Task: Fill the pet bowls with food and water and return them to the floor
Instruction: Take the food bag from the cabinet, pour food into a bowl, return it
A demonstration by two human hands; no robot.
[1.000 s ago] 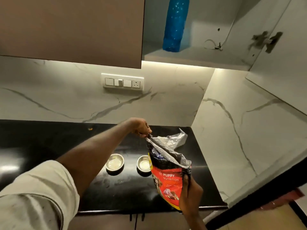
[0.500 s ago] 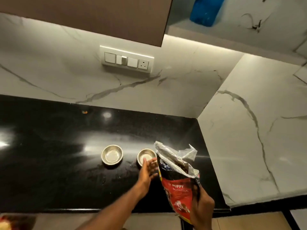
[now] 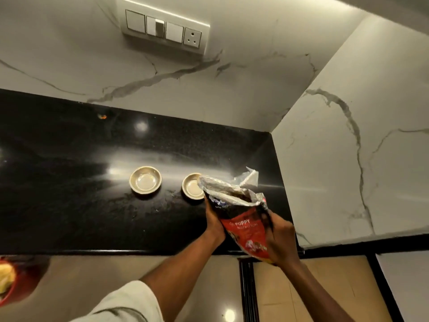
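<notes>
Gripping the food bag with both hands, left hand and right hand, we should tip its mouth slowly over the nearer bowl on the counter.

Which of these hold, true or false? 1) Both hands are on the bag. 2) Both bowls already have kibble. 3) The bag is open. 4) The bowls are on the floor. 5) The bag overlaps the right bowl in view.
1) True: left hand and right hand both hold the bag.
2) False: left bowl and right bowl look empty.
3) True.
4) False: both sit on the black counter.
5) True.
</notes>
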